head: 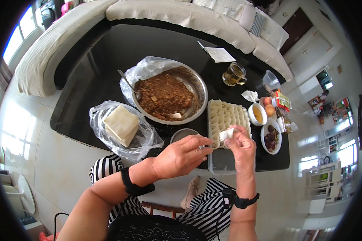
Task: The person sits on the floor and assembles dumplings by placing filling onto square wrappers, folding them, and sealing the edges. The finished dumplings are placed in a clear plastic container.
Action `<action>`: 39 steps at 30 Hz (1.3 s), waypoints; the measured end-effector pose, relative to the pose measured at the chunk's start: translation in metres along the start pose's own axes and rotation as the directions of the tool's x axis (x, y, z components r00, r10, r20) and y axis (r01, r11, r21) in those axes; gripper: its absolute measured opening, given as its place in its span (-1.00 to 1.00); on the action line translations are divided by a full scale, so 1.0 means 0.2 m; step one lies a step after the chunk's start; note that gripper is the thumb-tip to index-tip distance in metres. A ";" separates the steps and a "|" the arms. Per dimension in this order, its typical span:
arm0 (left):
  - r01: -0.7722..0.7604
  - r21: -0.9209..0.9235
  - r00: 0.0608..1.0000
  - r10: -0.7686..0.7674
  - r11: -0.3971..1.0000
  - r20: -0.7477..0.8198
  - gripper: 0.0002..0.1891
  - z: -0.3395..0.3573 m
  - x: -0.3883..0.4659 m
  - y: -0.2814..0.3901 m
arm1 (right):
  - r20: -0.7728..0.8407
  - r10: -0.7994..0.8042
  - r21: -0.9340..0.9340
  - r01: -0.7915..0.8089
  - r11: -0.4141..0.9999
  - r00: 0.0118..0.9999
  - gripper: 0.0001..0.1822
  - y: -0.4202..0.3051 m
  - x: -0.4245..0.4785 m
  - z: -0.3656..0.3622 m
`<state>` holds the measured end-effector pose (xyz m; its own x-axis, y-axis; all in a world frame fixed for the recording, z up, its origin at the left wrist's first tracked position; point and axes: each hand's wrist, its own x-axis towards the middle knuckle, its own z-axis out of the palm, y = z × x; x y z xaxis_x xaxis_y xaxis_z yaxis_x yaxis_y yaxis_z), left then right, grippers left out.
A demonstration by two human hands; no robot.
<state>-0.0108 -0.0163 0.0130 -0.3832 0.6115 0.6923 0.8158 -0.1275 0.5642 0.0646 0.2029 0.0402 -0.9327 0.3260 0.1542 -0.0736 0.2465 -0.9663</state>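
Note:
My right hand [240,144] pinches a small white folded dough wrapper [227,134] between thumb and fingers, over the near part of a plastic container [214,164] with rows of folded wontons [229,114]. My left hand [184,155] hovers just left of that container, fingers bent; something metallic shows at its fingertips, too hidden to name. A round metal dish [181,134] lies partly behind this hand. Beyond it, a large steel bowl [204,90] holds brown minced filling [166,93] with a metal spoon [127,80]. Square wrappers [121,122] are stacked on a plastic bag [147,140] to the left.
Right of the container stand a white bowl of yellowish liquid [257,114], an oval dish of grapes [271,137], peaches [269,110] and packets [282,101]. Farther back are a glass mug [234,74], a clear plastic tub [271,80], paper [220,54] and a pen [202,46]. A sofa [181,15] borders the black table [108,45].

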 end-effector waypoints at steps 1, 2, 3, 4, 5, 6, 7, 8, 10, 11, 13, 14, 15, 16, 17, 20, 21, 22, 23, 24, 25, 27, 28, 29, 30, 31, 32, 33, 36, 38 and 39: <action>0.102 -0.116 0.995 -0.100 0.988 0.022 -0.60 0.02 0.00 0.02 | -0.046 -0.051 -0.145 0.044 0.988 0.998 -0.86 0.00 -0.01 -0.08; 0.297 -0.236 0.951 -0.264 0.925 0.162 -0.56 0.02 0.01 0.05 | -0.071 -0.173 -0.309 0.143 0.940 0.982 -0.83 0.04 -0.01 -0.15; 0.414 -0.401 0.909 -0.346 0.817 0.234 -0.53 0.04 0.02 0.05 | -0.082 -0.228 -0.442 0.170 0.881 0.970 -0.84 0.10 -0.02 -0.22; 0.523 -0.531 0.852 -0.415 0.667 0.319 -0.51 0.07 0.01 0.04 | -0.060 -0.268 -0.562 0.189 0.805 0.962 -0.84 0.13 -0.02 -0.26; 0.611 -0.627 0.787 -0.459 0.483 0.413 -0.48 0.09 0.00 0.03 | -0.032 -0.303 -0.670 0.205 0.714 0.952 -0.83 0.15 -0.03 -0.29; 0.650 -0.632 0.755 -0.451 0.423 0.475 -0.45 0.10 0.00 0.02 | -0.036 -0.308 -0.725 0.188 0.663 0.951 -0.83 0.19 -0.05 -0.33; 0.670 -0.617 0.738 -0.457 0.413 0.496 -0.45 0.10 0.01 0.02 | -0.039 -0.313 -0.776 0.169 0.608 0.949 -0.83 0.23 -0.07 -0.36; 0.689 -0.602 0.721 -0.464 0.404 0.515 -0.46 0.10 0.02 0.02 | -0.041 -0.319 -0.822 0.150 0.549 0.947 -0.83 0.26 -0.08 -0.40; 0.710 -0.591 0.699 -0.480 0.382 0.530 -0.48 0.11 0.02 0.01 | -0.001 -0.291 -0.852 0.151 0.501 0.957 -0.83 0.33 -0.10 -0.45; 0.719 -0.585 0.690 -0.485 0.375 0.538 -0.49 0.12 0.02 0.01 | 0.019 -0.276 -0.866 0.154 0.476 0.961 -0.82 0.37 -0.10 -0.48; 0.737 -0.569 0.671 -0.496 0.364 0.551 -0.50 0.13 0.03 0.00 | 0.063 -0.261 -0.889 0.173 0.424 0.963 -0.84 0.38 -0.10 -0.46; 0.737 -0.564 0.672 -0.499 0.374 0.547 -0.51 0.13 0.03 0.00 | 0.080 -0.251 -0.895 0.180 0.408 0.965 -0.84 0.39 -0.10 -0.45; 0.738 -0.556 0.671 -0.504 0.383 0.543 -0.52 0.13 0.02 0.00 | 0.097 -0.240 -0.900 0.189 0.394 0.966 -0.84 0.39 -0.10 -0.43; 0.738 -0.548 0.671 -0.509 0.392 0.539 -0.53 0.12 0.02 0.00 | 0.122 -0.252 -0.905 0.212 0.370 0.960 -0.85 0.40 -0.09 -0.42; 0.739 -0.550 0.670 -0.511 0.388 0.539 -0.53 0.12 0.02 -0.01 | 0.138 -0.257 -0.908 0.226 0.353 0.957 -0.85 0.41 -0.09 -0.41; 0.739 -0.565 0.667 -0.519 0.368 0.535 -0.55 0.11 0.03 -0.01 | 0.190 -0.244 -0.911 0.263 0.318 0.951 -0.84 0.43 -0.08 -0.39; 0.736 -0.576 0.668 -0.521 0.356 0.531 -0.56 0.12 0.02 -0.02 | 0.193 -0.248 -0.914 0.266 0.306 0.949 -0.83 0.43 -0.08 -0.38; 0.733 -0.587 0.668 -0.523 0.343 0.528 -0.57 0.12 0.02 -0.02 | 0.197 -0.251 -0.918 0.268 0.293 0.948 -0.83 0.43 -0.07 -0.37; 0.733 -0.590 0.667 -0.528 0.338 0.526 -0.57 0.13 0.01 -0.03 | 0.200 -0.254 -0.921 0.270 0.281 0.946 -0.82 0.43 -0.07 -0.36; 0.733 -0.592 0.666 -0.531 0.335 0.524 -0.57 0.13 0.01 -0.03 | 0.195 -0.265 -0.920 0.270 0.285 0.944 -0.81 0.43 -0.07 -0.36; 0.732 -0.595 0.666 -0.534 0.332 0.521 -0.58 0.13 0.01 -0.04 | 0.190 -0.276 -0.918 0.270 0.289 0.942 -0.80 0.42 -0.07 -0.36; 0.743 -0.581 0.655 -0.539 0.333 0.529 -0.59 0.12 0.03 -0.03 | 0.174 -0.275 -0.923 0.254 0.290 0.946 -0.79 0.42 -0.07 -0.37; 0.748 -0.574 0.650 -0.542 0.333 0.533 -0.59 0.11 0.04 -0.02 | 0.163 -0.262 -0.928 0.238 0.286 0.951 -0.78 0.42 -0.07 -0.37; 0.750 -0.561 0.651 -0.542 0.350 0.532 -0.60 0.10 0.04 -0.02 | 0.153 -0.250 -0.933 0.223 0.282 0.956 -0.77 0.41 -0.07 -0.38; 0.752 -0.548 0.652 -0.543 0.367 0.530 -0.60 0.10 0.05 -0.02 | 0.158 -0.248 -0.934 0.226 0.277 0.956 -0.77 0.42 -0.07 -0.38; 0.752 -0.535 0.653 -0.544 0.384 0.527 -0.60 0.09 0.05 -0.02 | 0.163 -0.246 -0.934 0.230 0.272 0.955 -0.77 0.44 -0.06 -0.39; 0.743 -0.538 0.664 -0.543 0.398 0.515 -0.61 0.09 0.05 -0.03 | 0.170 -0.246 -0.935 0.235 0.267 0.954 -0.77 0.45 -0.06 -0.40; 0.736 -0.537 0.670 -0.551 0.412 0.496 -0.62 0.08 0.03 -0.04 | 0.180 -0.256 -0.932 0.248 0.266 0.950 -0.77 0.44 -0.05 -0.39; 0.688 -0.564 0.718 -0.545 0.458 0.434 -0.67 0.05 -0.02 -0.05 | 0.195 -0.272 -0.917 0.274 0.291 0.942 -0.75 0.38 -0.03 -0.34; 0.666 -0.534 0.739 -0.556 0.520 0.381 -0.75 0.00 -0.01 -0.06 | 0.160 -0.299 -0.903 0.261 0.341 0.941 -0.69 0.32 -0.04 -0.35; 0.655 -0.442 0.754 -0.562 0.613 0.339 -0.78 -0.06 0.00 -0.05 | 0.140 -0.310 -0.896 0.253 0.364 0.940 -0.66 0.28 -0.04 -0.33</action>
<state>-0.0250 -0.0238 0.0126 -0.6004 0.7980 0.0524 0.0575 -0.0223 0.9981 0.0921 0.2751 -0.0022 -0.9037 0.1023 0.4157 0.0533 0.9903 -0.1280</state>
